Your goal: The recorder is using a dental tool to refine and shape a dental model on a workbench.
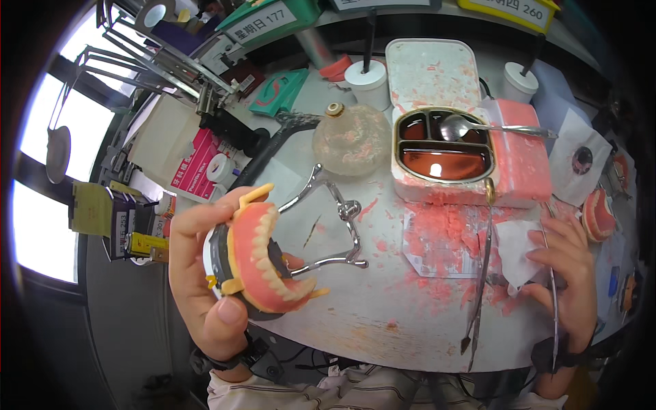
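Observation:
My left hand (219, 307) grips a dental cast with a full denture (258, 256), raised off the bench. The denture has pink gum and cream teeth, and yellowish rods jut from its edge. My right hand (567, 273) has its fingers curled around a slim metal wax carver (553, 301), its fingertips beside a crumpled white tissue (517, 253). Left of that hand, more thin metal wax tools (484, 273) lean near the wax pot (444, 164), which holds dark red melted wax in compartments. A metal spoon (471, 128) lies across the pot's rim.
A silver caliper-like frame (348, 212) lies mid-bench. Behind it stand a cloudy round burner-like vessel (352, 140) and a white lidded jar (367, 78). Pink wax scraps litter a plastic sheet (437, 239). Another denture model (598, 215) sits at right; boxes crowd the left.

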{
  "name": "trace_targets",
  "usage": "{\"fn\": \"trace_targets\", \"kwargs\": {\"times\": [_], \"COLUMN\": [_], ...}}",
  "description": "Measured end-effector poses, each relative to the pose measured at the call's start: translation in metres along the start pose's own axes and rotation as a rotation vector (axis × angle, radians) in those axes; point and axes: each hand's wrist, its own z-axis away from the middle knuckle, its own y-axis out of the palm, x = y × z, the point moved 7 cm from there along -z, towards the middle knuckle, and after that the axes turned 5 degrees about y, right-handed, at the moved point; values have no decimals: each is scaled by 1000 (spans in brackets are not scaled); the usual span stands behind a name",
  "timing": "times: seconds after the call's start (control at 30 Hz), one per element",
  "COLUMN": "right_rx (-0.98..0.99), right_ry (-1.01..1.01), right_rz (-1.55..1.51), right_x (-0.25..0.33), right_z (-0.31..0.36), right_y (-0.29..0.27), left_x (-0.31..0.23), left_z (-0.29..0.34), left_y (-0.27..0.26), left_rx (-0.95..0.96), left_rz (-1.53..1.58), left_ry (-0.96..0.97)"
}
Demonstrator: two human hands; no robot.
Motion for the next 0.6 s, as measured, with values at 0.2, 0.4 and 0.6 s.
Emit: {"fn": "trace_targets", "kwargs": {"times": [0.2,0.4,0.6], "right_rx": [38,52,-131], "right_ry": [-81,-96,-126], "right_rz": [-58,85,-37], "right_x": [22,9,-7], "right_z": [-3,3,1], "right_y": [9,21,17], "left_x": [-1,34,38], "left_z": [-70,-121,-127], "left_y": [-29,-17,6], "left_rx": [162,307,515], "left_rz": [-241,-455,-844], "left_ry": [197,323,588]}}
